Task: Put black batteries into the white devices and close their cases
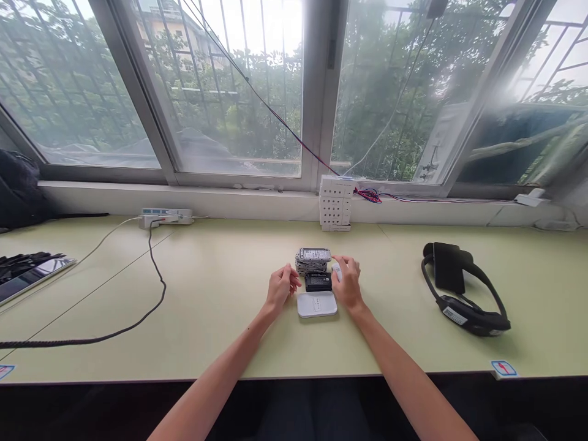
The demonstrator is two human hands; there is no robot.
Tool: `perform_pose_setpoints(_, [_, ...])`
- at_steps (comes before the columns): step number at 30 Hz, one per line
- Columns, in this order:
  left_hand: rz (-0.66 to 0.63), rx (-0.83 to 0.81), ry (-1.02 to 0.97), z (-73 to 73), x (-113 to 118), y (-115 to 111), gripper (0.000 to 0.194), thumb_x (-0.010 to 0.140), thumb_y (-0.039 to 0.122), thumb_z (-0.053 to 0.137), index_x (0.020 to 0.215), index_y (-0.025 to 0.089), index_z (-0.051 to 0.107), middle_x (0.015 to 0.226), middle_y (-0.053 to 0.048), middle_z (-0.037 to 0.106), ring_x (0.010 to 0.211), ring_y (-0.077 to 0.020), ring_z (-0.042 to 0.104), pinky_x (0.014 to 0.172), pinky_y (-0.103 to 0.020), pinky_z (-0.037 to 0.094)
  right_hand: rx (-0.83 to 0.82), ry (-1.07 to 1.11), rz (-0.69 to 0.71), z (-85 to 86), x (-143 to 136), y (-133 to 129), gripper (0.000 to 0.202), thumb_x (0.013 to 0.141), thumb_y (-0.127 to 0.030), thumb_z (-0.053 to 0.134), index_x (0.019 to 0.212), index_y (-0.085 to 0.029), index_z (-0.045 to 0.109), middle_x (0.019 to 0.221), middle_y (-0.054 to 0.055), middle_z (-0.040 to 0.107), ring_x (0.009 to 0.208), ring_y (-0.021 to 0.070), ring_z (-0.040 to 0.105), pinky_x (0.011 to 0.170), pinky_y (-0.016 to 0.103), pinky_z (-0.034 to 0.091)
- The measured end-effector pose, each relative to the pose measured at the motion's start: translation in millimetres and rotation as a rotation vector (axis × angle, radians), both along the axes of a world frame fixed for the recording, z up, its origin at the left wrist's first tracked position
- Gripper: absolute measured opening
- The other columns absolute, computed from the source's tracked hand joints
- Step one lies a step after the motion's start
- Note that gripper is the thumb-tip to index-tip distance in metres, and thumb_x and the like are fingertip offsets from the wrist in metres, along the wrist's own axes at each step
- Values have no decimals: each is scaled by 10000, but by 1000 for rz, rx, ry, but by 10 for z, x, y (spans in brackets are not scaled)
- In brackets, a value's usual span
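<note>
My left hand (278,288) rests on the table with loosely bent fingers, their tips beside a black battery (318,282) marked 3000mAh. I see nothing held in it. On the other side, my right hand (348,284) has its fingers around a small white piece (337,271), partly hidden by them. Its index finger reaches towards a stack of flat devices (312,260) behind the battery; whether it touches the stack is unclear. A white rounded device (317,304) lies flat in front of the battery, between my wrists.
Behind the stack stand piled white boxes (335,205) against the sill. A black headset (466,294) lies at the right. At the left are a power strip (166,217), a black cable (162,283) and a tablet (37,278). The table's front edge (312,377) is near my forearms.
</note>
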State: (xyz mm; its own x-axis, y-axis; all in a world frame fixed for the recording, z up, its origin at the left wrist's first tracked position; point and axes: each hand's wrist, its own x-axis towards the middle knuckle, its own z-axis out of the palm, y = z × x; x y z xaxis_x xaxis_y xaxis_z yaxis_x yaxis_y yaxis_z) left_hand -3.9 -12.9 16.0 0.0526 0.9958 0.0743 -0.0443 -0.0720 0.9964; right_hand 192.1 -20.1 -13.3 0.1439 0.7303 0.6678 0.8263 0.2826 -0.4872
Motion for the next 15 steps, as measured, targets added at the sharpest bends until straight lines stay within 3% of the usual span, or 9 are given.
perform_pose_setpoints(6, [-13, 14, 31, -20, 10, 8, 429, 852, 548, 485, 671, 167, 567, 543, -43, 612, 419, -111, 482, 397, -215, 349, -62, -97, 26, -26, 6, 46, 536, 875, -65, 372, 1334, -284, 540, 1138, 101, 497, 1045, 252, 460, 894, 406, 415])
perform_pose_setpoints(15, [-14, 19, 51, -49, 10, 17, 428, 850, 550, 493, 683, 165, 579, 541, -33, 615, 424, -108, 484, 396, -211, 346, 37, -21, 135, -54, 13, 90, 389, 903, -76, 397, 1161, -231, 644, 953, 87, 495, 921, 232, 493, 868, 395, 462])
